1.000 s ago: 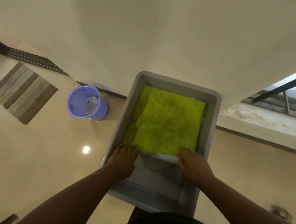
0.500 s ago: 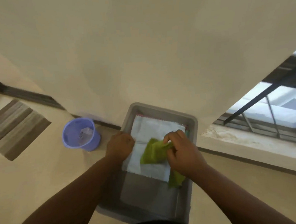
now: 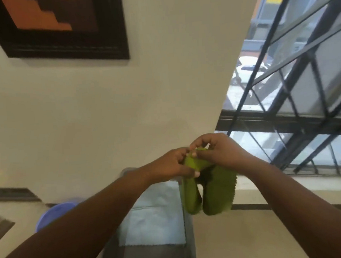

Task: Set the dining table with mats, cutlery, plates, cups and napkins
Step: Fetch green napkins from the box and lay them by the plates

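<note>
While both hands are up in front of the wall, this is how it all sits:

Green napkin: bunched up and held in the air between the two hands, top end pinched, the rest drooping down below them in two loose folds. You can see a zigzag-cut edge on the fold under the right hand.

Left hand: fingers curled onto the top left of the green cloth, thumb tip poking out underneath, so it's gripping it.

Right hand: fingers bent over the top of the same cloth, pinching it from the other side. The two hands are practically touching each other.

White napkin: lying flat below the hands, under the left wrist, with the same zigzag edge along its near side. The hanging green folds sit just to its right in the view.

Grey bin: the white cloth lies in it, and its dark bottom shows nearer to the body than the hands. Kinda blurry.

Blue bucket: down on the floor, off past the left forearm, mostly hidden behind it.

Striped rug: just a corner, far out beyond the left arm.

Framed picture: dark frame with orange shapes, on the wall high above the left hand.

Window: dark metal grille, up and outward of the right hand, with something white and blurry outside.
</note>
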